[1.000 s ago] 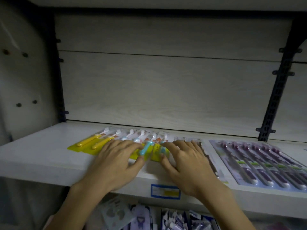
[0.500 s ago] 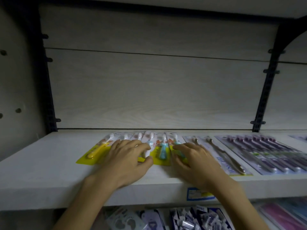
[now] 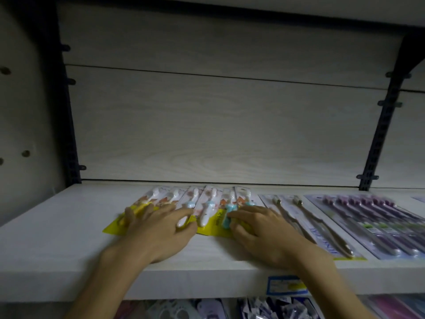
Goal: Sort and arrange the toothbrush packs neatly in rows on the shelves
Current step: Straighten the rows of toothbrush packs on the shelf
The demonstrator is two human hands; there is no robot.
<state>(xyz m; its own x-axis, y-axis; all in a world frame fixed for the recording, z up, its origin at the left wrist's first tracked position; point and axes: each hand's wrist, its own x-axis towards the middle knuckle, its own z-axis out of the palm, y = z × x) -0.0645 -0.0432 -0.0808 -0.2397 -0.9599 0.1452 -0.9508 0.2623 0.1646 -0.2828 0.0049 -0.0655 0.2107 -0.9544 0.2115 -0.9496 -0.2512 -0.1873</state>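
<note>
The yellow packs (image 3: pixel 207 206) lie overlapped on the shelf (image 3: pixel 57 226), long axes running front to back, fanned slightly leftward at the far end. Both hands rest flat on their near ends: the left hand (image 3: pixel 158 229), fingers spread and relaxed, covers the left packs; the right hand (image 3: pixel 259 233), fingers extended, presses the rightmost, just beside the clear pack (image 3: pixel 305 224). Against half a second ago, the hands sit a little wider apart and more of the middle packs shows between them
</note>
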